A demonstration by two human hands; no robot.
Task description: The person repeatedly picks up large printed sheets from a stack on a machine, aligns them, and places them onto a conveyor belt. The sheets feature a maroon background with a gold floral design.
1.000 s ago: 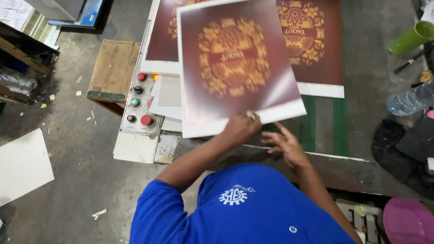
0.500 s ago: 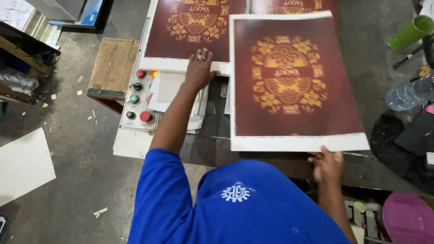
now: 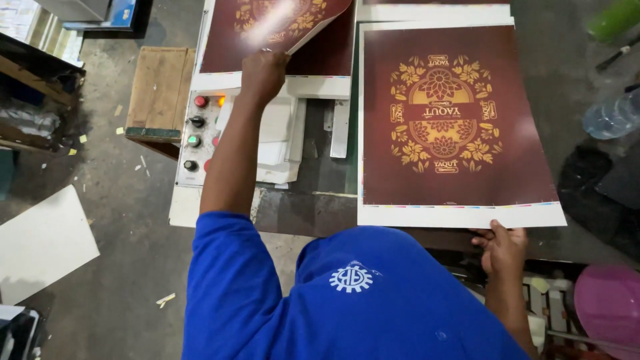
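Note:
A maroon printed sheet (image 3: 453, 133) with a gold ornament and white borders lies flat on the right of the machine table (image 3: 313, 180). My right hand (image 3: 503, 248) grips its near edge at the white border. On the left lies a stack of the same maroon sheets (image 3: 220, 50). The top sheet (image 3: 287, 20) of that stack curls upward, and my left hand (image 3: 263, 73) is shut on its near corner with the arm stretched forward. My blue shirt fills the bottom of the view.
A control panel (image 3: 197, 130) with red, green and black buttons sits left of my left arm. A wooden crate (image 3: 157, 87) stands beside it. A white board (image 3: 40, 240) lies on the floor. A plastic bottle (image 3: 610, 115) and a pink tub (image 3: 608, 300) are at the right.
The sheet I held up with both hands went down flat on the right. My left hand let go, crossed to the left stack and now lifts its top sheet.

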